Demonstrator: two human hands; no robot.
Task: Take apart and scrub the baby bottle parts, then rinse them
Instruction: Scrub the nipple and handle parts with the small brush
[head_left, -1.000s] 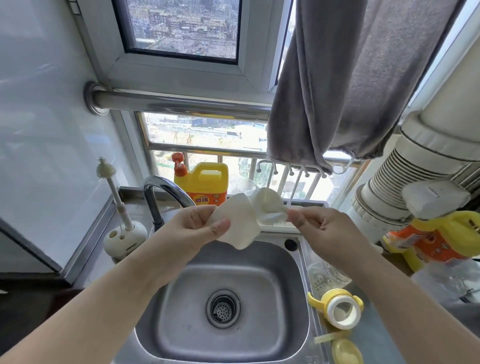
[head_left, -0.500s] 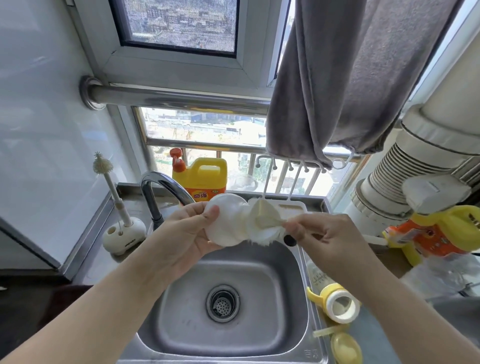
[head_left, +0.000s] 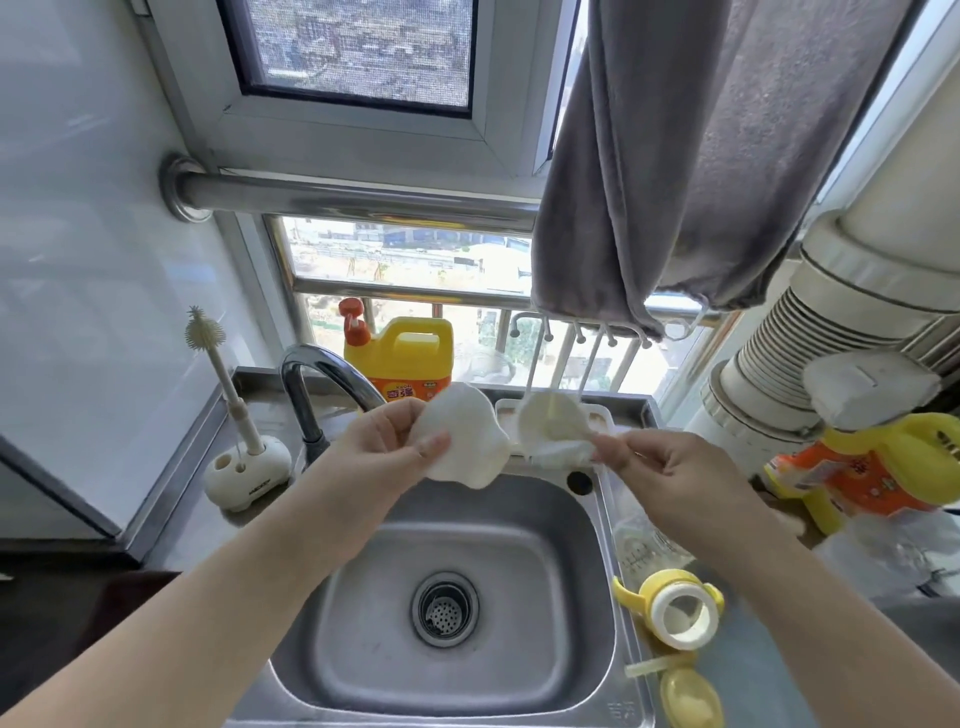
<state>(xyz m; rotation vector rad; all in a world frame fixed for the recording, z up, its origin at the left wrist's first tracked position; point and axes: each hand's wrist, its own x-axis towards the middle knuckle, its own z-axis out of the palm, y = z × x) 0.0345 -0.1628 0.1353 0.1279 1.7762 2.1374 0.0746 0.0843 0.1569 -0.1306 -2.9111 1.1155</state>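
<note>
Silicone in my left hand (head_left: 387, 447): thumb and fingers pinch a soft cream bottle part (head_left: 460, 441), floppy, held above the back edge of the sink (head_left: 582, 545). Just to its right, my right hand (head_left: 670, 470) pinches a second pale piece (head_left: 553, 428), rounded on top with a crumpled skirt below; I cannot tell exactly which part it is. The two pieces sit side by side, nearly touching, between my hands, so I judge pulling or scrubbing runs along that left-right line. Further right on the bench lies the yellow-handled bottle collar (head_left: 675, 608), nearer my right hand.
</note>
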